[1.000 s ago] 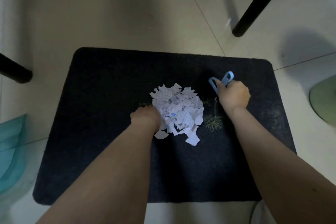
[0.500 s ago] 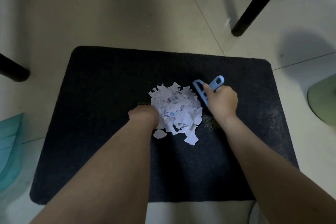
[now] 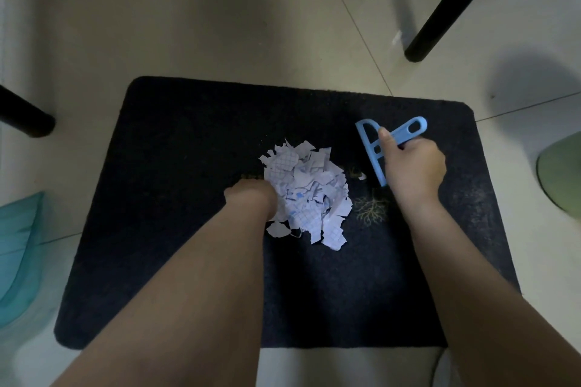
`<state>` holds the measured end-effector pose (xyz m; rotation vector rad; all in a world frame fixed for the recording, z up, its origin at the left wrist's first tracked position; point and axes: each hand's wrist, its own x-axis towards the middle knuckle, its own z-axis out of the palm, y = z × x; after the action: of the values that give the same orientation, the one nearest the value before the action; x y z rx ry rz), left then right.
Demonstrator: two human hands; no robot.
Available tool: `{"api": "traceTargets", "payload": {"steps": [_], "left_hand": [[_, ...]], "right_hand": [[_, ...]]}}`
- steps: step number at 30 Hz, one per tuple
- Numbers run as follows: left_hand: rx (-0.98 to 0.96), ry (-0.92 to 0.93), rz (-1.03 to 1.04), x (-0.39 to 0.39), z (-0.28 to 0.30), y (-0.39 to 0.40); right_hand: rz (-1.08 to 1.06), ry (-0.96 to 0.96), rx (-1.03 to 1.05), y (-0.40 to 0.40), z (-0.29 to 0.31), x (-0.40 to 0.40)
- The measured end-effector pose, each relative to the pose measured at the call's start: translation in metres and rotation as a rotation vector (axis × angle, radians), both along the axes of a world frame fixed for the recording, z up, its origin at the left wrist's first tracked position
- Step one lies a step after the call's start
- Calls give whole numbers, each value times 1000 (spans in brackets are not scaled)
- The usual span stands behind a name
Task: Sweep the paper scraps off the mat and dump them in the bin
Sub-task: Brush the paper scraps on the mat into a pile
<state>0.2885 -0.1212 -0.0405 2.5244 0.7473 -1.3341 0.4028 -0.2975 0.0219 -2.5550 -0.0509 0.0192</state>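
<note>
A heap of white squared paper scraps (image 3: 308, 185) lies in the middle of a dark mat (image 3: 188, 151) on the tiled floor. My left hand (image 3: 251, 198) rests against the heap's left edge, and its fingers are hidden by the wrist and the paper. My right hand (image 3: 415, 166) grips the handle of a small blue hand brush (image 3: 371, 151), which is held a short way right of the heap. One tiny scrap (image 3: 362, 176) lies between the brush and the heap.
A teal translucent container (image 3: 19, 254) stands at the left edge, off the mat. A green rounded object (image 3: 562, 173) shows at the right edge. Black furniture legs (image 3: 456, 6) (image 3: 22, 116) stand beyond and left of the mat.
My right hand swept the brush left up to the heap, then drew it back to the right, away from the paper. My left hand has stayed at the heap's left edge.
</note>
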Motion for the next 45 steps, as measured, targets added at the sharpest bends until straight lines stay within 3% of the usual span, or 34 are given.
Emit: {"api": "traceTargets", "payload": {"steps": [4,7,10,14,17,23,30,34,37,45], "left_hand": [[3,8,-16,-1,-1,1],[5,11,-6,-1,-2,1],[4,1,0,-2,-2,1],[9,-11,4,-2,-1,1],[8,-5,2,-2,-2,2],[5,-6,-6,-2,-2,1],[-7,-31,41,-4,-6,3],[-43,-71,123,-9,-6,4],[-52,-173,196,-18,-3,-2],[-128,-265,14,-32,50,2]], "right_hand": [[-12,-23,-237,-9,-18,-10],[30,13,-269,-5,-24,-20],[139,93,-230,5,-24,-28],[42,62,-137,1,-13,-20],[-6,15,-154,-5,-10,-14],[62,107,-208,8,-23,-27],[28,61,28,21,5,-30],[72,46,59,30,5,-37],[79,90,142,36,4,-43],[78,198,126,44,27,-74]]}}
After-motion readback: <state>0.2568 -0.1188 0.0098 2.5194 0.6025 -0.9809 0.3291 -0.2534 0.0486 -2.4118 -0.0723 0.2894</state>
